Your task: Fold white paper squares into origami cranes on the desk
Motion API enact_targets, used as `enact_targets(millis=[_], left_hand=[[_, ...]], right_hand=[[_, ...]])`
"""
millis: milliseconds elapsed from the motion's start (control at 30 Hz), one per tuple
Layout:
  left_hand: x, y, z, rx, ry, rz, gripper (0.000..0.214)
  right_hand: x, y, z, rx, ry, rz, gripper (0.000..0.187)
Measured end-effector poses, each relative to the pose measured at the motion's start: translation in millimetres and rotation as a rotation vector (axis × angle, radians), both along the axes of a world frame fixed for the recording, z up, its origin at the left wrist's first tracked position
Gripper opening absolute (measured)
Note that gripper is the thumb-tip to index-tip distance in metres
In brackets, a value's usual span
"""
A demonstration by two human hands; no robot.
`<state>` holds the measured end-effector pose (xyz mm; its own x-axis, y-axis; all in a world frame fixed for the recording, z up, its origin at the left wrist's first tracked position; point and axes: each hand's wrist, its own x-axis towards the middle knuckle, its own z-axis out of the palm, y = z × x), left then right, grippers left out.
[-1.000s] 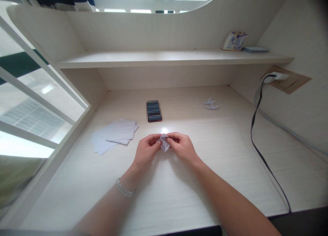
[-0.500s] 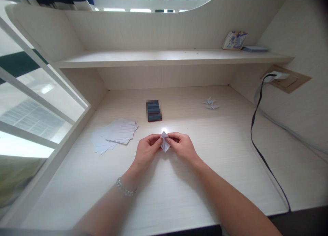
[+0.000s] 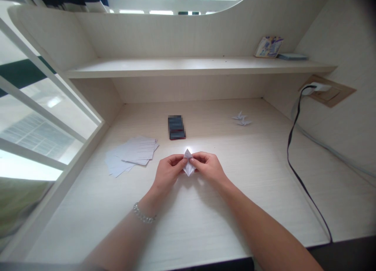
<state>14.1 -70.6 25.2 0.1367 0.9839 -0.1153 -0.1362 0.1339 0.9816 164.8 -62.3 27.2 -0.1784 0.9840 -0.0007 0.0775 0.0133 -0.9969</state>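
A small folded white paper (image 3: 188, 168), diamond-shaped with a crease down its middle, is held between my two hands over the desk. My left hand (image 3: 169, 171) pinches its left edge, thumb on the near face and fingers curled behind. On the opposite edge my right hand (image 3: 210, 168) grips it in the same way. Both thumb tips almost meet at its centre. The back of the paper and most of my fingertips are hidden. To the left lie several loose sheets of lined paper (image 3: 138, 150). Folded paper cranes (image 3: 241, 119) rest at the back right.
Behind my hands lies a dark, blurred-out rectangular object (image 3: 176, 128). A black cable (image 3: 290, 145) runs from the wall socket (image 3: 335, 92) down the right side of the desk. Above the back is a shelf (image 3: 188, 65) holding a small colourful packet (image 3: 268, 46).
The folded paper has shifted very slightly between my fingers, and its upper tip stands a little higher. My hands keep the same grip in nearly the same place.
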Motion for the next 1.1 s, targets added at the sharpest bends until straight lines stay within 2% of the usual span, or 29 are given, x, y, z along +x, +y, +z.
enact_targets(millis=[200, 500, 800, 1100], left_hand=[[-3.3, 1.0, 4.3, -0.028, 0.031, -0.096, 0.033], [-8.6, 1.7, 7.1, -0.055, 0.123, -0.236, 0.029], [-7.2, -0.2, 9.1, -0.072, 0.105, -0.239, 0.031], [-10.5, 0.2, 6.4, -0.045, 0.213, -0.275, 0.029]], right_hand=[[2.5, 0.6, 5.1, 0.095, -0.147, -0.103, 0.020], [2.8, -0.8, 6.8, 0.075, -0.072, -0.034, 0.017], [4.8, 1.2, 5.1, 0.022, 0.017, -0.019, 0.021], [7.7, 2.1, 5.6, -0.023, 0.014, -0.035, 0.019]])
